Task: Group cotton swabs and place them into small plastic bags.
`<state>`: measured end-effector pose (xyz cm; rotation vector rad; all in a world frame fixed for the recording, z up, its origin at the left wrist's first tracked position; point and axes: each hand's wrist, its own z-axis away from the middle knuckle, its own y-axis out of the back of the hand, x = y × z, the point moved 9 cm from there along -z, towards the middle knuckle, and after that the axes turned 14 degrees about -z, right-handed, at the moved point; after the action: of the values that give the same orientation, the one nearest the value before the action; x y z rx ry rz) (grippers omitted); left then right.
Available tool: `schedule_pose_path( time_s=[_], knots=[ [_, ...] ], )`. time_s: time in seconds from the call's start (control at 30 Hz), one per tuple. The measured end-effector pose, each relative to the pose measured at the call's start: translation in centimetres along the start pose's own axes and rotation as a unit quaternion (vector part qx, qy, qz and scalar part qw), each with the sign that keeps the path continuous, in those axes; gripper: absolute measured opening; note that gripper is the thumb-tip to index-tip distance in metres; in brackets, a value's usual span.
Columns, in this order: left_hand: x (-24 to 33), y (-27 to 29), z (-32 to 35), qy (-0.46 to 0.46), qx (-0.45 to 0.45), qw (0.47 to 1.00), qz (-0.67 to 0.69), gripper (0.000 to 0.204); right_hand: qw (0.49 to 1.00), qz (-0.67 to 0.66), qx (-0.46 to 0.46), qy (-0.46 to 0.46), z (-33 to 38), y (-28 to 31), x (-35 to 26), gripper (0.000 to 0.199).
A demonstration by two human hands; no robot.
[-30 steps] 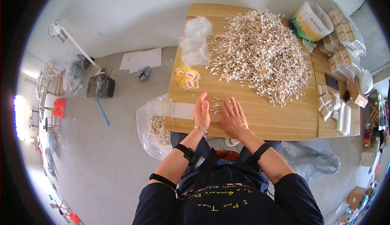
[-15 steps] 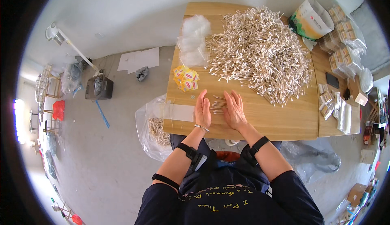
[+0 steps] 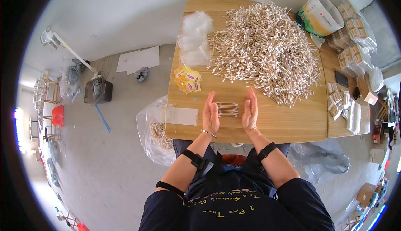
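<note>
A small row of cotton swabs (image 3: pixel 228 109) lies side by side on the wooden table (image 3: pixel 275 126), their sticks running left to right. My left hand (image 3: pixel 211 113) stands on edge at the left ends of the row, fingers stretched out and pointing away from me. On the other side, my right hand (image 3: pixel 250 111) is also on edge with straight fingers, a small gap between its palm and the swabs. Neither hand grips anything. Beyond them spreads a large heap of loose cotton swabs (image 3: pixel 267 49).
Left of the heap lie clear plastic bags (image 3: pixel 195 39) and yellow-and-white labels (image 3: pixel 188 80). A white card (image 3: pixel 184 116) rests at the table's left edge. A white bucket (image 3: pixel 319 16), a dark phone (image 3: pixel 341 79) and packed boxes (image 3: pixel 355 60) stand at right.
My right hand has moved right, off the swabs, uncovering the row. My left hand stays beside their left ends. The swabs now lie in a neater row.
</note>
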<state>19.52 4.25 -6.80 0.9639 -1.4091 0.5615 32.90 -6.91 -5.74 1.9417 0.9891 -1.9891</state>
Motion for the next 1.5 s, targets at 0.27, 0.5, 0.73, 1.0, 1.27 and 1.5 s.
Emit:
schedule_pose_path(
  time_s=[0.27,0.5,0.73,1.0,1.27,1.5],
  knots=[
    [-0.4,-0.3,0.2,0.000,-0.041,0.999,0.017,0.063,0.992,0.090,-0.084,0.034,1.5,-4.4,0.2,0.039],
    [-0.5,-0.4,0.3,0.004,-0.050,0.995,0.083,0.066,0.988,0.117,-0.079,0.059,0.9,-4.2,0.2,0.037],
    [-0.2,0.1,-0.2,0.015,-0.008,0.985,0.170,0.066,0.979,0.160,-0.105,0.073,0.3,-3.3,-0.9,0.037],
    [-1.2,0.0,0.0,0.016,-0.043,0.991,0.124,0.067,0.908,0.325,-0.207,0.167,-0.1,-4.6,-2.4,0.045],
    [-0.5,0.5,0.0,0.000,-0.026,1.000,0.010,0.065,0.793,0.583,-0.124,0.124,-7.0,1.6,-2.9,0.019],
    [-0.9,0.0,0.0,0.032,-0.033,0.996,0.073,0.061,0.766,0.601,-0.162,0.163,-5.2,-3.8,-1.9,0.012]
  ],
)
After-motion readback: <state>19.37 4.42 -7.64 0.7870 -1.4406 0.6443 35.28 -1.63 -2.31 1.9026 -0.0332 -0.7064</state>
